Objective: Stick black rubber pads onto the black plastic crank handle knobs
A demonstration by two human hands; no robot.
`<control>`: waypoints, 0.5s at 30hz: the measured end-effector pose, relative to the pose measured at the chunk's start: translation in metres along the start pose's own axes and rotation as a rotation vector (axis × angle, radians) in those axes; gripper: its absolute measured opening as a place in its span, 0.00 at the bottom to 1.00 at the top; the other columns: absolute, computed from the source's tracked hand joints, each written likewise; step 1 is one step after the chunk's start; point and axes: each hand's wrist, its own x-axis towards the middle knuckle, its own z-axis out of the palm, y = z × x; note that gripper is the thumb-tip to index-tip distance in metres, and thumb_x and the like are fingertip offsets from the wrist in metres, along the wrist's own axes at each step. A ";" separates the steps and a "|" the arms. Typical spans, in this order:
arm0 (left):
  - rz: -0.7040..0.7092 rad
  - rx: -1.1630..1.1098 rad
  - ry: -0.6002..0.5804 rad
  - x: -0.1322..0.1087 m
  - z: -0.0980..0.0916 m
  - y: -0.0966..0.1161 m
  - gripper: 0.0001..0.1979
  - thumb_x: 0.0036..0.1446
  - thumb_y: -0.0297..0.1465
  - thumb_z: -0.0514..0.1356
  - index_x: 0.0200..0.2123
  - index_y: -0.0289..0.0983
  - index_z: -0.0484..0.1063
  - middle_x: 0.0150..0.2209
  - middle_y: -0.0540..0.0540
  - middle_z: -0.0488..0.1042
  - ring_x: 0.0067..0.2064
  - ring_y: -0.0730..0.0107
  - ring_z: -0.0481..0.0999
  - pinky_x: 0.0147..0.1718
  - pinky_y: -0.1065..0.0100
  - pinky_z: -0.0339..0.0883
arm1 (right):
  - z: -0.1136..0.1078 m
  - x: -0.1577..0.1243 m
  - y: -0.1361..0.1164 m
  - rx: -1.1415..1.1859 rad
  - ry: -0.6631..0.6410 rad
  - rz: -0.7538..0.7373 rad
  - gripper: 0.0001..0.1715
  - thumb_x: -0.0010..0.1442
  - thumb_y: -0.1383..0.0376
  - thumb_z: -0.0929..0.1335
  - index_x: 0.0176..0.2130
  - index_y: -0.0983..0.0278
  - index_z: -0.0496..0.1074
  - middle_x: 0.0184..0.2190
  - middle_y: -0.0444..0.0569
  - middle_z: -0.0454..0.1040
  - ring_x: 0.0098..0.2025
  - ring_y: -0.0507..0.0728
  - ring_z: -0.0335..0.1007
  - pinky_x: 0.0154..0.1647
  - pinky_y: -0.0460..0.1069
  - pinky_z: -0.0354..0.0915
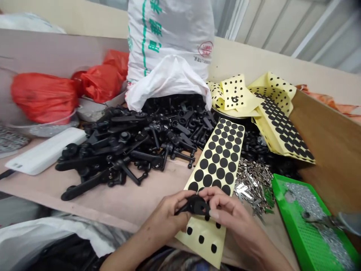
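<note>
One black part [194, 206] is above the sticker sheet [216, 166]; our left hand [172, 211] grips it, our right hand [228, 210] pinches its edge; if we hold too loosely, it may drop.

Head-worn view, facing forward and down over a tabletop [158, 188], close above left hand [169, 212] and right hand [229, 209]

Fingers [223, 201] partly cover the black piece [194, 204]; the sack [180, 34] is cropped above.

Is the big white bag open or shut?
The white bag is open: it gapes below, with black parts inside and heaped in front.
</note>
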 end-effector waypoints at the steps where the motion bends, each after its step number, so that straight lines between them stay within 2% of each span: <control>1: -0.004 0.006 0.000 0.001 0.000 0.000 0.25 0.41 0.25 0.57 0.47 0.32 0.69 0.30 0.50 0.73 0.26 0.76 0.66 0.23 0.75 0.60 | 0.000 0.001 0.000 -0.003 -0.001 0.002 0.11 0.51 0.60 0.71 0.24 0.63 0.69 0.45 0.52 0.67 0.50 0.62 0.62 0.48 0.53 0.55; 9: -0.001 0.077 -0.030 0.003 -0.001 0.001 0.27 0.42 0.25 0.56 0.49 0.30 0.69 0.31 0.49 0.73 0.26 0.76 0.64 0.23 0.75 0.58 | -0.002 0.005 0.001 0.014 -0.033 0.024 0.11 0.50 0.60 0.71 0.23 0.64 0.69 0.44 0.51 0.65 0.47 0.61 0.61 0.46 0.53 0.55; 15: 0.029 0.159 -0.034 0.005 -0.005 -0.003 0.26 0.45 0.26 0.55 0.50 0.31 0.68 0.31 0.47 0.73 0.25 0.77 0.62 0.23 0.74 0.57 | -0.002 0.004 -0.003 0.041 -0.071 0.046 0.10 0.49 0.61 0.71 0.23 0.64 0.69 0.47 0.51 0.64 0.51 0.63 0.60 0.47 0.53 0.55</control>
